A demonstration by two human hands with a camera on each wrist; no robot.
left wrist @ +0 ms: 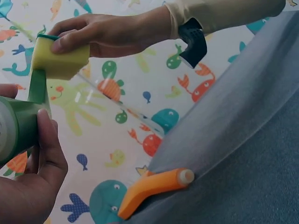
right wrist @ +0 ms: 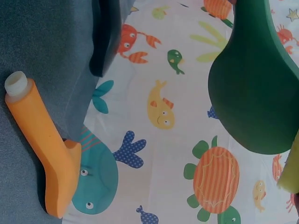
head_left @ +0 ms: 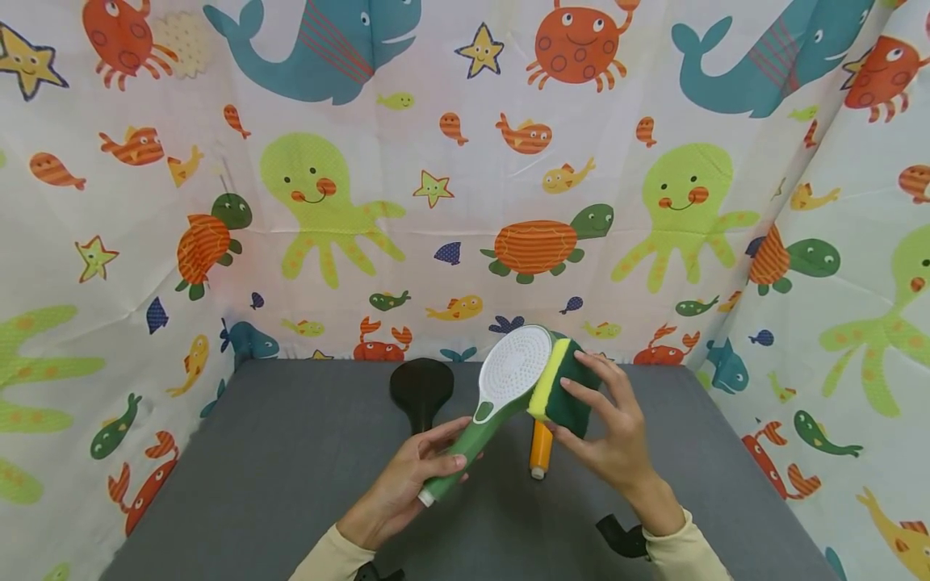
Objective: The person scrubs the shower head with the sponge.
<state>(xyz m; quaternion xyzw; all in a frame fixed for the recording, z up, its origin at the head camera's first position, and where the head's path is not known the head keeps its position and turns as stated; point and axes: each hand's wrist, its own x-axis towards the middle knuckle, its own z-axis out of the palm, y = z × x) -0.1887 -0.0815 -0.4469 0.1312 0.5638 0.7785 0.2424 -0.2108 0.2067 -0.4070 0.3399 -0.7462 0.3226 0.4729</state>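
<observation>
My left hand (head_left: 403, 480) grips the green handle of a shower head (head_left: 514, 367), which is tilted up to the right with its white, perforated face showing. With fingers and thumb, my right hand (head_left: 617, 428) holds a sponge (head_left: 574, 395) that has a yellow side and a dark green scouring side. The yellow side meets the right edge of the shower head. In the right wrist view the shower head's smooth green back (right wrist: 257, 88) shows, with a yellow corner of the sponge (right wrist: 290, 170) beside it.
A black shower head (head_left: 421, 391) lies on the grey table (head_left: 305, 452) behind my left hand. An orange shower head (head_left: 541, 452) lies behind the sponge, partly hidden in the head view. Around the table hangs a sea-animal curtain (head_left: 450, 282). Black straps (head_left: 621, 537) hang at the wrists.
</observation>
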